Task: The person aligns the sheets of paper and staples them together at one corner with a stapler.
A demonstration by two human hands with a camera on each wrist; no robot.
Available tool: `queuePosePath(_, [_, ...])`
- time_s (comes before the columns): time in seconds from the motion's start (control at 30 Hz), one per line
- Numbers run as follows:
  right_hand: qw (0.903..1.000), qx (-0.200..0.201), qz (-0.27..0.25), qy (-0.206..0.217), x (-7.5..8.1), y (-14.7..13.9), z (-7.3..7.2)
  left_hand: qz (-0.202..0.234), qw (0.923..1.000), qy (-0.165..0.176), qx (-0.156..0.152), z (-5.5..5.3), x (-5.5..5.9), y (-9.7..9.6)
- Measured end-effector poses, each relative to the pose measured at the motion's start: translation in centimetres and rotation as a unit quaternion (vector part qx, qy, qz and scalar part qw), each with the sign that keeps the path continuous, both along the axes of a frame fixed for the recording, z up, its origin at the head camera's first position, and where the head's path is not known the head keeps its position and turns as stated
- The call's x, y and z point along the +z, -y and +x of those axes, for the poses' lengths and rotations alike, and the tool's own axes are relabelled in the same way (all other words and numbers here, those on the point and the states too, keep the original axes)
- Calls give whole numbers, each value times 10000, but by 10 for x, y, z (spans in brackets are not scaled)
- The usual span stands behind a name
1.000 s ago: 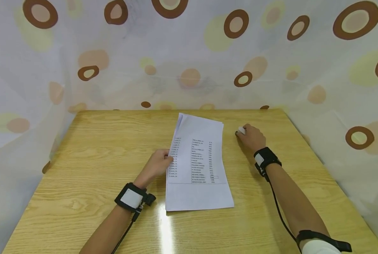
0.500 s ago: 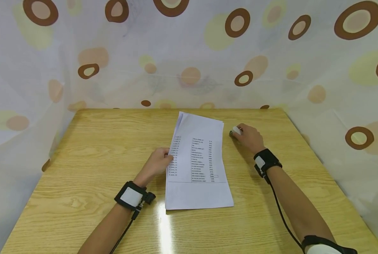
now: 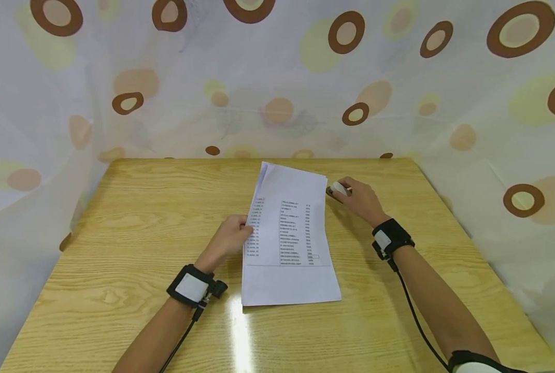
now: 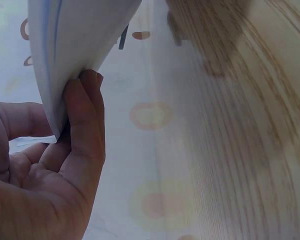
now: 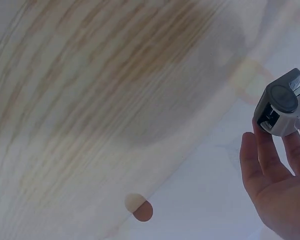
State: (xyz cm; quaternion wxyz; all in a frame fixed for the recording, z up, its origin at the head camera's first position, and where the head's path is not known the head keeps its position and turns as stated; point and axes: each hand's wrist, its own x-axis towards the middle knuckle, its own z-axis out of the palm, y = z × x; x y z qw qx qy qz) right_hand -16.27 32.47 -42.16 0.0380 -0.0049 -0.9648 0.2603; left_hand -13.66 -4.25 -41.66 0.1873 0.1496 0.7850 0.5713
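My left hand (image 3: 228, 238) pinches the left edge of several printed sheets of paper (image 3: 288, 285), held tilted above the table. In the left wrist view, the thumb and fingers of my left hand (image 4: 55, 185) clasp the edge of the paper stack (image 4: 85, 40). Beside the sheets' upper right corner, my right hand (image 3: 363, 201) holds a small grey-and-white stapler (image 3: 338, 188). The right wrist view shows the stapler (image 5: 282, 102) at the fingertips of my right hand (image 5: 285, 195). Whether the stapler touches the paper is unclear.
A wooden table (image 3: 156, 197) lies beneath both hands. Patterned sheeting (image 3: 277, 62) hangs behind it and along both sides. Each wrist wears a black strap, such as the left wristband (image 3: 190, 286), with a cable running down the arm.
My right hand has moved left with the stapler, closing in on the sheets' upper right corner. The left hand and the paper stay nearly where they were.
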Motion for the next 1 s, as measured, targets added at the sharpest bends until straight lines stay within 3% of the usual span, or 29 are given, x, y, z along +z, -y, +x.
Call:
queuePosePath(0.27, [9994,238,-143,-199,7,6,2,21,10000,-52,-43,-1,0,1])
queuePosePath(1.0, [9969,750,-71,-236,12,22,3,1,9999,101,-118,1,0,-3])
